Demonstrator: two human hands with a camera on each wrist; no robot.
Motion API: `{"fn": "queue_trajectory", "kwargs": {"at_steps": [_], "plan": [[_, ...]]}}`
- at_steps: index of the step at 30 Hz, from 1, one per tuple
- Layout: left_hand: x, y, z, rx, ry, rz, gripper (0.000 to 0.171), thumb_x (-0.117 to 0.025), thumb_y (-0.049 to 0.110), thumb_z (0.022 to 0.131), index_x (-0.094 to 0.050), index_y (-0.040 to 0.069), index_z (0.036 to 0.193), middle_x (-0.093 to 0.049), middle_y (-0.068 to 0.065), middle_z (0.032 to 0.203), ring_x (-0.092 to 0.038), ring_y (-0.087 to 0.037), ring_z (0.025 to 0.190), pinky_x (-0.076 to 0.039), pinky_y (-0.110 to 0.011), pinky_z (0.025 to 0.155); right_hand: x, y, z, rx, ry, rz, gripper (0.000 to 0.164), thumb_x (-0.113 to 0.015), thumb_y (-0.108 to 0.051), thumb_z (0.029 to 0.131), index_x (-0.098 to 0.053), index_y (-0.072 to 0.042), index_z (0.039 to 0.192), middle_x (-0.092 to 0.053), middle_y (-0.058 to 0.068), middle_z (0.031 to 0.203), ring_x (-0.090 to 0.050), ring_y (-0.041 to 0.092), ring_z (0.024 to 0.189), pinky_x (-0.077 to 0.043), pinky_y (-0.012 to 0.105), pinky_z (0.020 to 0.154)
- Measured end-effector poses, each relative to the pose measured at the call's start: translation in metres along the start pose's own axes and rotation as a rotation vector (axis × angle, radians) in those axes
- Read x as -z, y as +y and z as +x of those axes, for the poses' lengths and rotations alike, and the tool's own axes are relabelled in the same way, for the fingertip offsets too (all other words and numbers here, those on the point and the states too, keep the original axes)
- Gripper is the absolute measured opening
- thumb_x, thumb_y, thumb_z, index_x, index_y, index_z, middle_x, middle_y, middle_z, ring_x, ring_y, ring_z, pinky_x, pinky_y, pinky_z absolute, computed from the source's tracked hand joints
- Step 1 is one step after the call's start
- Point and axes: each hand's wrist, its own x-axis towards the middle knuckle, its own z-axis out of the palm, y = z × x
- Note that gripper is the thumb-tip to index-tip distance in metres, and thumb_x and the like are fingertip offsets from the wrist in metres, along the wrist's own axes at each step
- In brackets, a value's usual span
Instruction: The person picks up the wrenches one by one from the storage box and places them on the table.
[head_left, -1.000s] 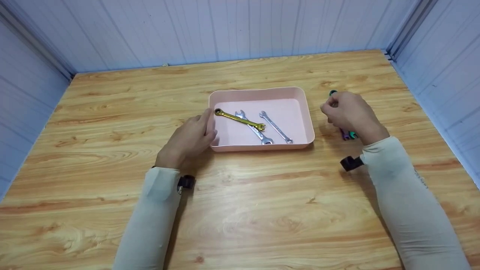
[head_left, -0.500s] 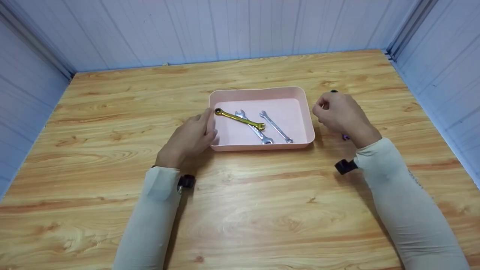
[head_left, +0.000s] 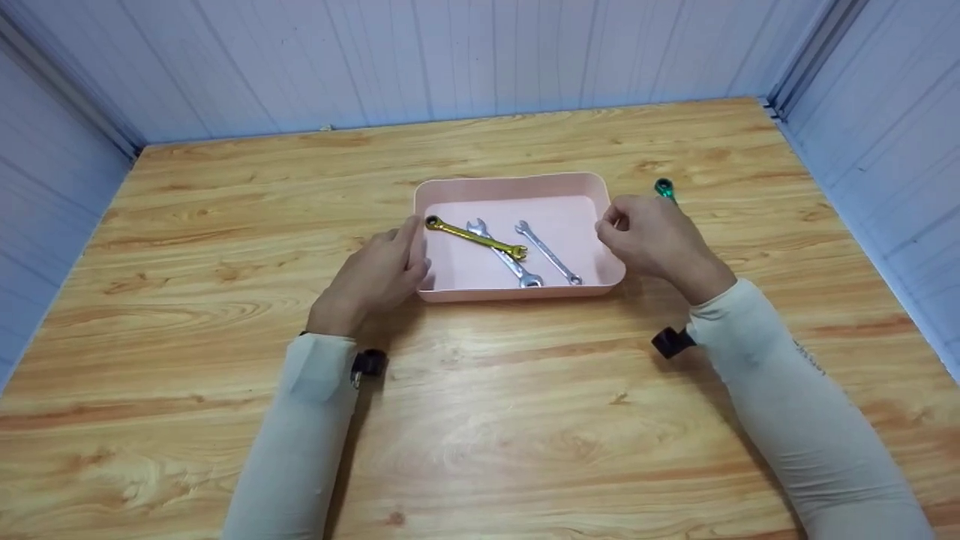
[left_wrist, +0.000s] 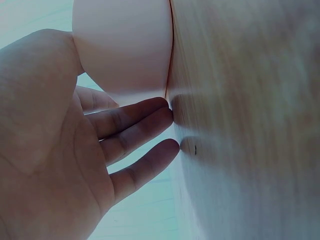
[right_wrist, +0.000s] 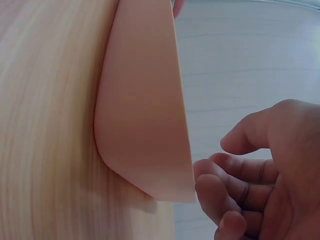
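Observation:
A shallow pink tray holds a gold wrench, which lies across a larger silver wrench, and a slimmer silver wrench. At the tray's left wall my left hand grips the rim, thumb over it and the other fingers outside; in the left wrist view the wall hides the thumb's tip. My right hand is at the right rim, fingers loosely curled. The right wrist view shows nothing between its thumb and fingers; whether they touch the rim I cannot tell. Behind it a green wrench is partly hidden.
The wood-grain table extends around the tray. Pale panel walls stand at the back and both sides. A small black camera sits on my left wrist, another black camera on my right.
My right hand has moved left, from above the wrenches beside the tray to its right rim. The purple wrench seen earlier is now out of sight. My left hand has stayed put.

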Motion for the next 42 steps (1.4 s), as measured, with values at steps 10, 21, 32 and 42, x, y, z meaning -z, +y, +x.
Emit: {"fn": "queue_trajectory", "kwargs": {"at_steps": [10, 21, 32, 42], "plan": [[0.000, 0.000, 0.001, -0.017, -0.002, 0.014, 0.069, -0.049, 0.033, 0.103, -0.018, 0.013, 0.161, -0.045, -0.016, 0.149, -0.048, -0.025, 0.127, -0.039, -0.047, 0.107, -0.013, -0.005, -0.002, 0.123, 0.025, -0.040, 0.020, -0.059, -0.025, 0.096, -0.070, -0.008, 0.093, -0.064, 0.004, 0.077, -0.056, 0.020, 0.066, -0.042, 0.033, 0.057], [-0.001, 0.001, 0.002, -0.009, -0.012, 0.026, 0.072, -0.052, 0.033, 0.102, -0.018, 0.012, 0.161, -0.043, -0.018, 0.151, -0.043, -0.027, 0.136, -0.035, -0.049, 0.112, -0.025, -0.011, -0.005, 0.156, -0.007, -0.134, 0.013, -0.067, -0.024, 0.091, -0.070, -0.011, 0.092, -0.065, 0.003, 0.077, -0.055, 0.020, 0.065, -0.042, 0.034, 0.057], [-0.001, 0.005, 0.001, 0.055, -0.028, -0.016, 0.071, -0.048, 0.035, 0.104, -0.013, 0.015, 0.163, -0.036, -0.013, 0.158, -0.046, -0.021, 0.127, -0.032, -0.046, 0.114, -0.030, -0.012, -0.007, 0.176, -0.059, -0.205, 0.021, -0.070, -0.032, 0.091, -0.071, -0.011, 0.095, -0.064, 0.001, 0.074, -0.055, 0.019, 0.065, -0.040, 0.034, 0.057], [0.000, 0.004, 0.001, -0.012, -0.014, 0.021, 0.070, -0.049, 0.034, 0.103, -0.017, 0.013, 0.162, -0.043, -0.016, 0.152, -0.045, -0.025, 0.133, -0.035, -0.047, 0.112, -0.030, -0.010, -0.007, 0.201, -0.069, -0.237, 0.021, -0.067, -0.032, 0.091, -0.070, -0.011, 0.095, -0.064, 0.001, 0.074, -0.057, 0.021, 0.067, -0.041, 0.037, 0.059]]}}
